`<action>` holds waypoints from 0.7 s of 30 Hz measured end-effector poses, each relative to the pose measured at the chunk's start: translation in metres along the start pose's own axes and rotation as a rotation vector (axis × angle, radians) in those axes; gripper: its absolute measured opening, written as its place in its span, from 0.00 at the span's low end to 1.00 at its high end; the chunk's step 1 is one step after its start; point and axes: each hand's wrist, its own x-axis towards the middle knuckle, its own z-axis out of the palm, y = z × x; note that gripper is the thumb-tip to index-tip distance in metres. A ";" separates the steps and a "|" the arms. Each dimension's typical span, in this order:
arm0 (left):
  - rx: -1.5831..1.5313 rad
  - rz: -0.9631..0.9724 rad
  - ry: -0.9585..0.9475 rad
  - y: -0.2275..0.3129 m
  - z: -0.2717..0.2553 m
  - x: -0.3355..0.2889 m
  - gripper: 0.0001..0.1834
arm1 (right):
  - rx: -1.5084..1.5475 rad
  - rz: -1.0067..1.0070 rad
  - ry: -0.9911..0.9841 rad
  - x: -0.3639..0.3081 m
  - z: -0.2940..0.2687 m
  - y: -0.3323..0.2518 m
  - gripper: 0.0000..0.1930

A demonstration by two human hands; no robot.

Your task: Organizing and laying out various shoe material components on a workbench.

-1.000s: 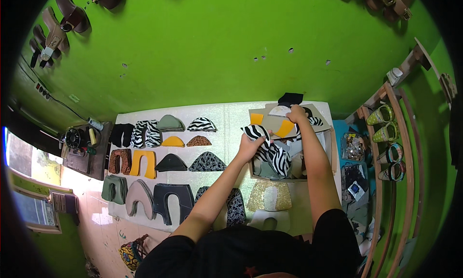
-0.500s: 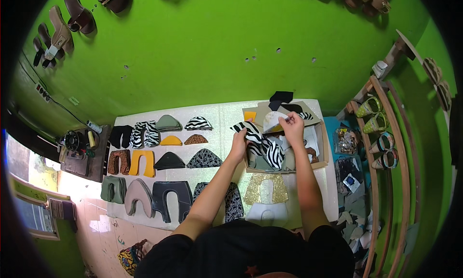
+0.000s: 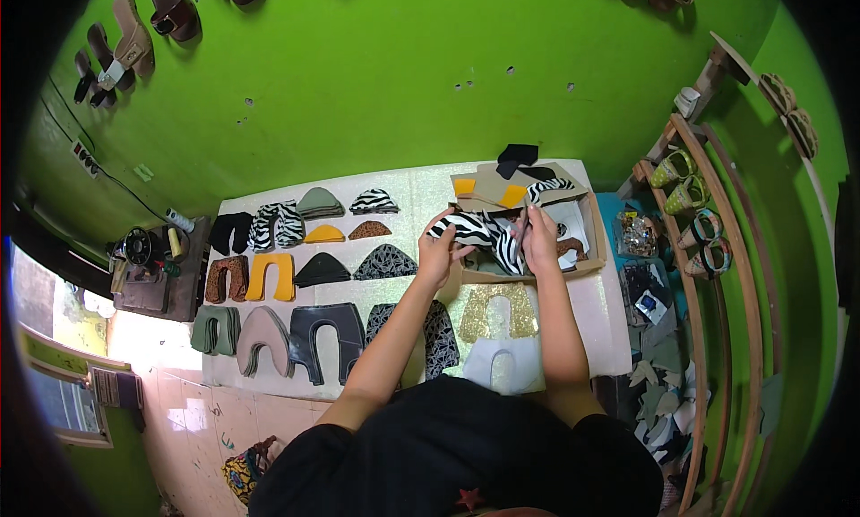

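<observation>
My left hand [image 3: 436, 250] is closed on the left end of a zebra-striped shoe-upper piece [image 3: 477, 230], held above the cardboard box [image 3: 573, 272]. At the piece's right end my right hand [image 3: 540, 240] is also closed, fingers pressed together at its edge; a thin greyish edge shows by those fingertips, too small to name. Below the hands the box holds more cut pieces, a brown one [image 3: 571, 248] among them, partly hidden. On its raised flap lie yellow pieces [image 3: 465, 187] and another zebra-striped piece [image 3: 549, 189].
Stacks of cut pieces stand in rows on the white table [image 3: 421, 190] to the left, including yellow arches [image 3: 270, 275] and dark grey arches [image 3: 327, 333]. A gold glitter piece [image 3: 488, 309] lies nearest me below the box. A wooden rack [image 3: 708, 168] with sandals stands at right.
My right hand has come down from the box's far flap to the right end of the zebra-striped piece. The pale piece it held is no longer seen there. The whole view has shifted slightly.
</observation>
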 end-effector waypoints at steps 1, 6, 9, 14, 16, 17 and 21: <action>-0.074 -0.066 -0.042 0.005 0.001 -0.005 0.19 | -0.077 -0.040 -0.033 -0.002 0.003 0.001 0.06; -0.279 -0.157 -0.263 0.008 -0.012 -0.017 0.22 | -0.536 -0.365 -0.369 -0.018 0.040 -0.008 0.17; -0.270 -0.171 -0.260 0.018 -0.018 -0.029 0.23 | -0.648 -0.109 -0.387 -0.037 0.071 -0.026 0.15; -0.309 -0.209 -0.366 0.027 -0.028 -0.039 0.25 | -0.825 -0.184 -0.517 -0.041 0.088 -0.023 0.12; -0.310 -0.203 -0.367 0.033 -0.035 -0.044 0.26 | -0.920 -0.255 -0.559 -0.047 0.099 -0.021 0.10; -0.363 -0.214 -0.382 0.035 -0.038 -0.046 0.27 | -0.926 -0.296 -0.564 -0.046 0.100 -0.014 0.10; -0.435 -0.232 -0.410 0.041 -0.051 -0.049 0.28 | -0.941 -0.352 -0.475 -0.054 0.112 -0.002 0.10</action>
